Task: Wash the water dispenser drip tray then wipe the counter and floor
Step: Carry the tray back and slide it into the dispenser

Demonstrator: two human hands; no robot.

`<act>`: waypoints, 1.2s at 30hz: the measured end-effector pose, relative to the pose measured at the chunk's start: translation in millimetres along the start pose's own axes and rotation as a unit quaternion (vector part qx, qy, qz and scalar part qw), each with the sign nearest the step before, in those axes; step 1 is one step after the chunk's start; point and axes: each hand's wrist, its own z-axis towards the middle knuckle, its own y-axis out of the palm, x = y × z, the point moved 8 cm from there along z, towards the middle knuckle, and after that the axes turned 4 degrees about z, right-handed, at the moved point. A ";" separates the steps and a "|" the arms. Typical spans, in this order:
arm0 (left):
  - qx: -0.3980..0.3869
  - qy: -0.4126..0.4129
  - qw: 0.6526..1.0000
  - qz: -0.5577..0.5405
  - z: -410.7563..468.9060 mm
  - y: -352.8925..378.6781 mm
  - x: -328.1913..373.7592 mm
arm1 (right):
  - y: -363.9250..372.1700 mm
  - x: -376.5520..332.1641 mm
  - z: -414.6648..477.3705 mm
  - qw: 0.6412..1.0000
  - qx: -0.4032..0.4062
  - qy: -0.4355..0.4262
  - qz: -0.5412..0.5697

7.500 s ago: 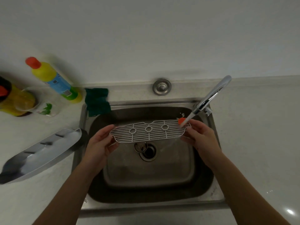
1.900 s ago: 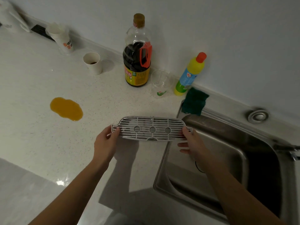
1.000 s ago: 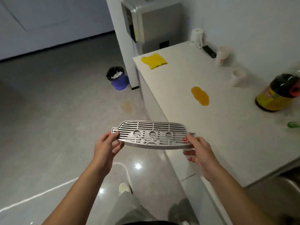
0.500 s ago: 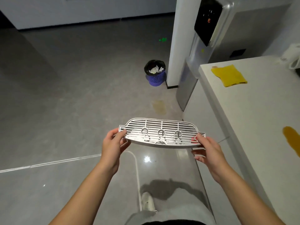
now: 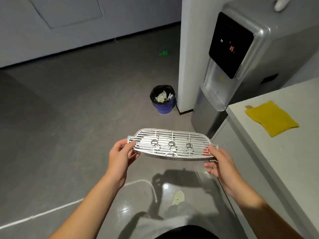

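I hold the silver drip tray (image 5: 172, 145), with its slotted grille on top, level in front of me above the grey floor (image 5: 69, 118). My left hand (image 5: 120, 157) grips its left end and my right hand (image 5: 219, 164) grips its right end, beside a small red float. The water dispenser (image 5: 229, 66) stands ahead to the right, its dark panel lit with orange digits. A yellow cloth (image 5: 271, 118) lies on the white counter (image 5: 276, 161) at the right.
A purple bin (image 5: 164, 99) with a black liner and crumpled paper stands on the floor left of the dispenser, by a white pillar (image 5: 193, 49). A white line (image 5: 51, 211) runs across the floor near my legs.
I turned away from the sink and counter and walked toward the dispenser, carrying the tray in both hands. The dispenser is now closer and larger in view.
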 end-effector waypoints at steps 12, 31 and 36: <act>-0.146 -0.032 0.986 0.075 252.2 123.3 96.3 | 59.1 -89.2 151.8 0.987 0.136 -0.006 0.089; -0.380 -0.052 0.877 0.291 525.4 433.5 83.9 | 40.0 -85.9 332.3 0.889 0.397 0.053 0.224; -0.393 -0.024 0.855 0.338 563.6 505.6 17.4 | -6.1 -46.0 400.3 0.875 0.416 0.063 0.239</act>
